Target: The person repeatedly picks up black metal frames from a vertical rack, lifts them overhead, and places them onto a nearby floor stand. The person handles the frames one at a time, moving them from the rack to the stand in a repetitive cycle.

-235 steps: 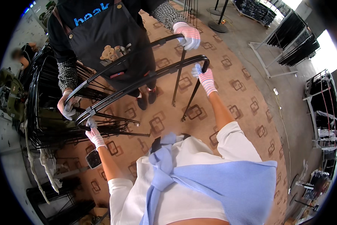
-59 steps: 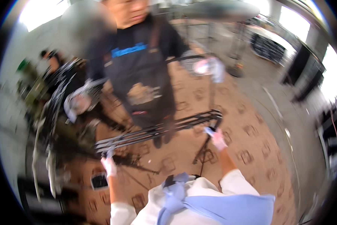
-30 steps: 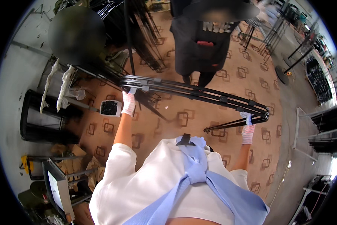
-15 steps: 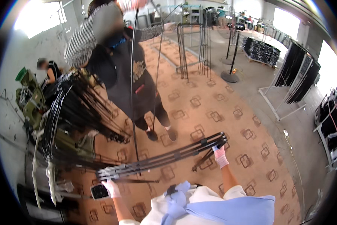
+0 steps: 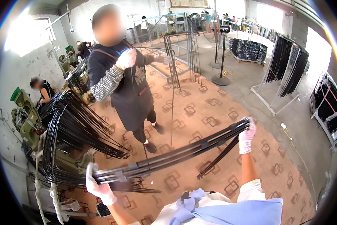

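A bundle of black bent-rod frames (image 5: 209, 143) spans the space before me, rising toward the right, with legs hanging down from both ends. My left hand (image 5: 100, 186), in a pale glove, is closed round its lower left end. At the upper right end, my gloved right hand (image 5: 247, 135) grips the bundle. Across from me stands a co-worker in a dark apron (image 5: 133, 108). That person's gloved hand (image 5: 127, 59) holds a thin black U-shaped frame (image 5: 172, 93); their other hand (image 5: 162, 58) is near its far corner.
Many similar black frames (image 5: 72, 120) hang at the left, by green machines (image 5: 27, 129). Racks of black parts (image 5: 279, 63) stand at the right. A pedestal fan (image 5: 221, 77) and a stacked pallet (image 5: 247, 50) are farther back. A patterned tan covering (image 5: 189, 108) lies on the floor.
My hands have moved farther apart, the right one up and to the right with the bundle. The co-worker has lowered the raised arm and the thin frame. The view has shifted too.
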### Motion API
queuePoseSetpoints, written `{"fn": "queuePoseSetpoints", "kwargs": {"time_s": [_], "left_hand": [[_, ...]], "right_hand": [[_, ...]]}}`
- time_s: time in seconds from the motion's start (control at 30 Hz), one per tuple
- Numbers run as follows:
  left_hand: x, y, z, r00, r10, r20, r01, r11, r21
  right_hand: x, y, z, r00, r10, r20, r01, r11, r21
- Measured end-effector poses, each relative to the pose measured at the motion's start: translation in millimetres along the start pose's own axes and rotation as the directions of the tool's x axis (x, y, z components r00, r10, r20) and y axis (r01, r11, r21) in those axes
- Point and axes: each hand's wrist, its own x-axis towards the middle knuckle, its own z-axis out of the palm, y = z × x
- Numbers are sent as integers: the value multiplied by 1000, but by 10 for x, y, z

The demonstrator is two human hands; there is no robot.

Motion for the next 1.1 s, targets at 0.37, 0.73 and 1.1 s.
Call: {"fn": "queuePoseSetpoints", "kwargs": {"time_s": [0.37, 0.73, 1.1], "left_hand": [[549, 652, 2003, 878, 467, 107, -479, 863, 159], [806, 1020, 4753, 714, 676, 179, -683, 618, 389], [1521, 57, 6840, 823, 534, 195, -535, 612, 582]], "right_hand": [[1512, -68, -961, 924, -280, -262, 208, 940, -271], [3450, 1099, -1202, 947, -319, -36, 232, 756, -612], [5226, 2536, 163, 893, -313, 323, 419, 317, -851]]}}
